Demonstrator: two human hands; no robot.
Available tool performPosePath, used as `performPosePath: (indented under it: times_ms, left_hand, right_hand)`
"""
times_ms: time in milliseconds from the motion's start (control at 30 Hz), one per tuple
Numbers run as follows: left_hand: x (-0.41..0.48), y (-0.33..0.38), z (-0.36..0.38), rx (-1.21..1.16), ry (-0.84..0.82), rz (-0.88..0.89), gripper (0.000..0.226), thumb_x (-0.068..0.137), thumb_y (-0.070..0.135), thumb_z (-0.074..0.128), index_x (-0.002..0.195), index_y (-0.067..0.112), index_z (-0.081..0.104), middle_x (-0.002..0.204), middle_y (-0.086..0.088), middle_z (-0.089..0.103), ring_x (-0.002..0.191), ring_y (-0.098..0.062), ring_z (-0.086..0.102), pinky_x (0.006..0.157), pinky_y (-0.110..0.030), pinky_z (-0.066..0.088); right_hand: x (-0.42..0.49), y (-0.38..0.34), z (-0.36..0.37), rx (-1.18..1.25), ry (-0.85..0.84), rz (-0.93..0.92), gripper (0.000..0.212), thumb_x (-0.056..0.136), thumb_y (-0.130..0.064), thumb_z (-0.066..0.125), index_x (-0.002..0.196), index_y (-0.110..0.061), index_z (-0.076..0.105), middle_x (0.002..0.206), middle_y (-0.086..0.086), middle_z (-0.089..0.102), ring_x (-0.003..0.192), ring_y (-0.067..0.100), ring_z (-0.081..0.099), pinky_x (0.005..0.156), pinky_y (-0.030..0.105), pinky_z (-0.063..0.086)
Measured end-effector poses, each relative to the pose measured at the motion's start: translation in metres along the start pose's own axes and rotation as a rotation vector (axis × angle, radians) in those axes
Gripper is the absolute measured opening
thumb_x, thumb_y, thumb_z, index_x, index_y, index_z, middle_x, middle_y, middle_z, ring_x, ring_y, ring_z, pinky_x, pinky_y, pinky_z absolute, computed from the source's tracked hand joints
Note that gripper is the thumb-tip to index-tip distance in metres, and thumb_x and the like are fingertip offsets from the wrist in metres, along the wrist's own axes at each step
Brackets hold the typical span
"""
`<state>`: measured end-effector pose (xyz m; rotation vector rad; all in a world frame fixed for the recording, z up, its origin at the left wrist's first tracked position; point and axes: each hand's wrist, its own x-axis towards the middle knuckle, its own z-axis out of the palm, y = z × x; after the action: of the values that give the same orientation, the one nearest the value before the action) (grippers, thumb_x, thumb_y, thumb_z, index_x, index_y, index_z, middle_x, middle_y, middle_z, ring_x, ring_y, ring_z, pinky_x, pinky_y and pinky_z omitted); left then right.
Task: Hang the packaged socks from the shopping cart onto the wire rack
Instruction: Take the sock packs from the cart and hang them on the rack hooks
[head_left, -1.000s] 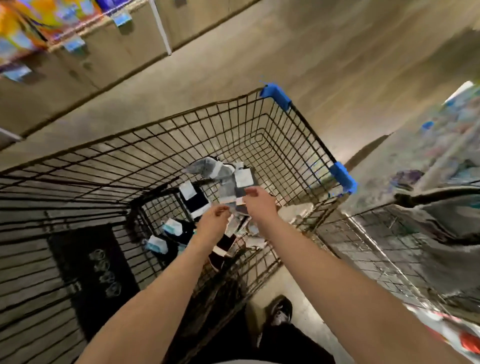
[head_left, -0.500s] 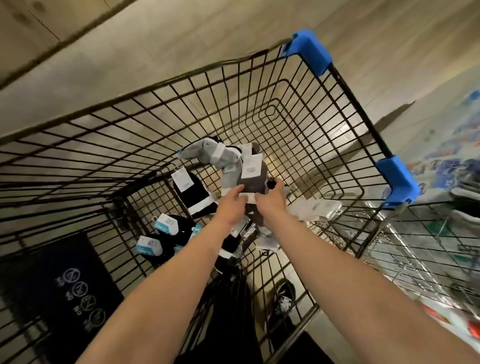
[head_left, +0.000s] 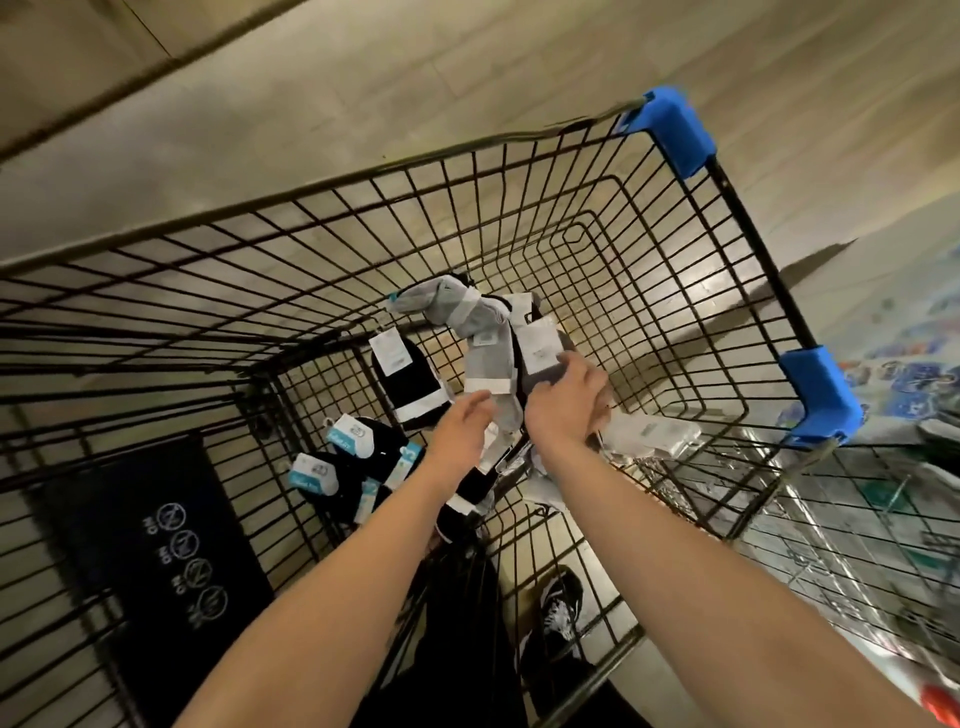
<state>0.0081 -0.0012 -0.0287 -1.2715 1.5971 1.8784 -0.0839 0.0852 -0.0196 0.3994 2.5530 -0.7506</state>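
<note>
A black wire shopping cart (head_left: 748, 249) with blue corner guards fills the view. On its floor lie several packaged socks: a light grey pair (head_left: 452, 306), a dark grey pack with a white label (head_left: 540, 348), a black pack (head_left: 410, 384) and black packs with blue labels (head_left: 353, 436). My right hand (head_left: 563, 410) is closed on the lower end of the dark grey pack. My left hand (head_left: 462, 431) reaches in beside it, fingers stretched out and touching the white band of a light grey pack (head_left: 485, 384). The wire rack (head_left: 841, 545) shows as a chrome grid at the right.
A dark sign panel (head_left: 156, 551) hangs on the cart's near-left wall. My shoe (head_left: 558, 618) shows through the cart's wire beside my dark trouser leg. Colourful merchandise (head_left: 904, 379) lies beyond the cart's right corner. The floor beyond the cart is beige.
My left hand has loosened from the grey pack and its fingers now lie stretched out. My right hand has slid further over the dark grey pack. The view has shifted slightly.
</note>
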Motion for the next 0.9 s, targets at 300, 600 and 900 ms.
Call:
performPosePath:
  times_ms: [300,600,900]
  left_hand:
    - [0.067,0.005,-0.041,-0.051,0.132,0.066,0.034,0.108,0.031,0.044,0.139,0.024,0.057,0.127,0.008,0.063,0.101,0.004,0.058,0.069,-0.008,0.040]
    - [0.102,-0.001,-0.050,-0.171,0.146,0.030,0.038,0.107,0.034,0.046,0.145,0.029,0.048,0.130,0.012,0.060,0.098,-0.002,0.057,0.080,-0.021,0.044]
    - [0.064,-0.002,-0.055,-0.651,0.244,-0.189,0.061,0.091,0.053,0.066,0.137,0.021,0.042,0.124,-0.011,0.066,0.107,-0.024,0.069,0.077,-0.034,0.056]
  right_hand:
    - [0.056,-0.054,0.079,0.258,-0.396,-0.067,0.070,0.092,-0.009,0.062,0.155,-0.022,0.034,0.148,0.013,0.046,0.126,0.027,0.053,0.106,0.038,0.047]
    - [0.065,-0.037,0.111,-0.218,-0.266,-0.240,0.010,0.092,-0.029,0.070,0.101,-0.025,0.066,0.148,0.011,0.042,0.138,0.034,0.033,0.106,0.036,0.029]
    - [-0.024,-0.027,0.076,0.068,-0.545,-0.459,0.034,0.086,-0.004,0.065,0.103,-0.027,0.047,0.103,-0.007,0.057,0.096,0.016,0.056,0.076,0.028,0.046]
